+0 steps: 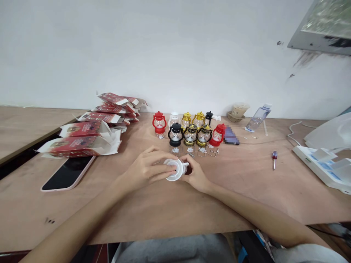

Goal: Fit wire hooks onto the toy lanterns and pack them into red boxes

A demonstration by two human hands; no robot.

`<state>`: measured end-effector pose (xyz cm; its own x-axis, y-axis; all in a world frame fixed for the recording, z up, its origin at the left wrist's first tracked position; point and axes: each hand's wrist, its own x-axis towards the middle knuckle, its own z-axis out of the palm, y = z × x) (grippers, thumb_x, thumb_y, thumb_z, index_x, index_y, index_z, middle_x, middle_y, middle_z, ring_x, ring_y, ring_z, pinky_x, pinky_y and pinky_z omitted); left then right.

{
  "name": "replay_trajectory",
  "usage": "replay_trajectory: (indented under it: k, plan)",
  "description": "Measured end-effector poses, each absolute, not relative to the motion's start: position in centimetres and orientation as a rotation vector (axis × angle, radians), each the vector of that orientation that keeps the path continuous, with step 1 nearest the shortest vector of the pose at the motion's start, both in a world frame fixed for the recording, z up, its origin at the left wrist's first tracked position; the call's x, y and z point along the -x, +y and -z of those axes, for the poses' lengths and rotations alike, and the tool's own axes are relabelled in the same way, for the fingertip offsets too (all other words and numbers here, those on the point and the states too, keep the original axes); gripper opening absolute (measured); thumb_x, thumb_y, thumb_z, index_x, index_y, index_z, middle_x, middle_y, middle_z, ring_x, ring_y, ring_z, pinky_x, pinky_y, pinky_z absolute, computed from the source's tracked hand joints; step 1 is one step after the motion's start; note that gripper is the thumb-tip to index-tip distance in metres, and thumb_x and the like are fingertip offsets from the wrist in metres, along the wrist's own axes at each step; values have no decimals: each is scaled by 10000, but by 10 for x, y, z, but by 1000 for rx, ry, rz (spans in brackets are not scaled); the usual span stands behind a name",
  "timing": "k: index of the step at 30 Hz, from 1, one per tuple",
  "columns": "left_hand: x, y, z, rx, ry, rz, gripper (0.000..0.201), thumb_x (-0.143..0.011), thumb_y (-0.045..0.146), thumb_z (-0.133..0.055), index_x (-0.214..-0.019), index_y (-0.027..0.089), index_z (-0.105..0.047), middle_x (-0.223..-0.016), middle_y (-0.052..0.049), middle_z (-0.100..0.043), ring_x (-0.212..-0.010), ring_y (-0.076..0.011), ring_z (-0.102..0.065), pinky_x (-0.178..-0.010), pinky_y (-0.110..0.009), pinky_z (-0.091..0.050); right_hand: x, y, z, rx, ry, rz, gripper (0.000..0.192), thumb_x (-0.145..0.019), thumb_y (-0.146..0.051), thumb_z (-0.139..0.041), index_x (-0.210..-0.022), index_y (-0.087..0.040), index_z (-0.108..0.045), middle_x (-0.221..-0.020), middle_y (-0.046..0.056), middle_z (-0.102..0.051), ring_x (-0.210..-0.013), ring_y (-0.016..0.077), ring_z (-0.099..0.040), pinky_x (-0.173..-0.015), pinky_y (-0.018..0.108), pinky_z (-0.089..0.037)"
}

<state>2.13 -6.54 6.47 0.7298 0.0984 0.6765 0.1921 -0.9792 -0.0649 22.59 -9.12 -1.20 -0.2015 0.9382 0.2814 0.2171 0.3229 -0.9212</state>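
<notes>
A small white lantern (177, 170) is tipped in my hands, its round underside turned towards me. My right hand (196, 174) is closed around the body from the right. My left hand (149, 166) grips the base rim from the left, with a fingertip on the middle of the underside. Beyond them several small lanterns stand upright in two rows: a red lantern (159, 123), a white one (174, 118), gold ones (187, 118), black ones (176, 135) and another red one (217, 135). Thin wire pieces with white tags (189, 150) lie before the front row.
Red printed boxes (82, 140) are piled at the left, over a phone (68, 173). To the right lie a screwdriver (274, 159) and a white power strip (320, 168). A water bottle (257, 117) and a lidded cup (239, 111) are by the wall.
</notes>
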Motion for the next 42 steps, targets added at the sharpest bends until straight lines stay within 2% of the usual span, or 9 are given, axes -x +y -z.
replay_trajectory:
  k: [23,33,38,42]
  plan:
    - [-26,-68,-63,2658,-324,1117,82,-842,202,-595,-914,203,-633,-1009,-60,-688,-820,-122,-627,-692,-269,-398,-227,-91,9,1111,-1646,-958,380,-611,-331,-743,-904,-201,-540,-824,-20,-581,-732,142,-501,-662,258,-387]
    - [-26,-66,-64,2763,-437,1214,130,-873,217,-547,-936,195,-659,-1052,-73,-678,-910,-137,-632,-740,-258,-480,-227,-87,13,1051,-1526,-1054,417,-595,-365,-775,-901,-200,-545,-821,-22,-590,-736,136,-515,-690,268,-408]
    - [-27,-62,-62,2966,-614,1413,137,-862,218,-560,-933,192,-675,-1062,-78,-666,-929,-140,-635,-799,-259,-501,-226,-87,13,1048,-1481,-1085,439,-590,-361,-782,-922,-198,-546,-860,-10,-610,-763,143,-539,-712,281,-429]
    - [-21,-47,-57,2909,-988,1569,184,-880,280,-516,-913,175,-663,-980,-69,-683,-905,-159,-630,-817,-285,-485,-224,-87,10,1006,-1409,-1123,505,-595,-351,-775,-1011,-205,-528,-1004,22,-621,-906,177,-568,-800,311,-443]
